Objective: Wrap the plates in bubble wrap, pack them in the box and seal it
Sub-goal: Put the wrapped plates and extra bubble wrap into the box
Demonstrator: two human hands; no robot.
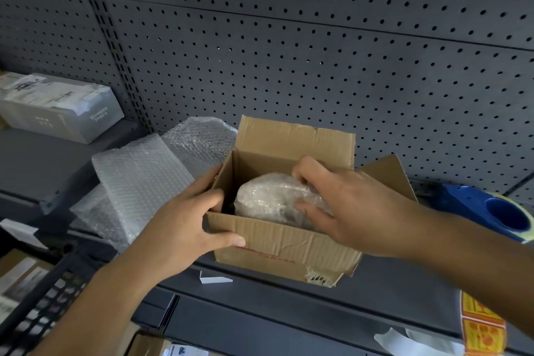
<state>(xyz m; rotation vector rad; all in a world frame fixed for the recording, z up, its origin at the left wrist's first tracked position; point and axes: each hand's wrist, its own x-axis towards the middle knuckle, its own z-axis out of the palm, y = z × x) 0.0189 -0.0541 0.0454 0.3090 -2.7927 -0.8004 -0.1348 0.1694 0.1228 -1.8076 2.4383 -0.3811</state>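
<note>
Your left grip clasps the box at its lower-left corner | your right grip curls round the wrapped bundle inside it | box open, centre frame, on the shelf.

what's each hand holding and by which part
The right hand holds the bubble-wrapped bundle, its grip on the bundle's right end, inside the box. The left hand holds the box by its near left corner.
</note>
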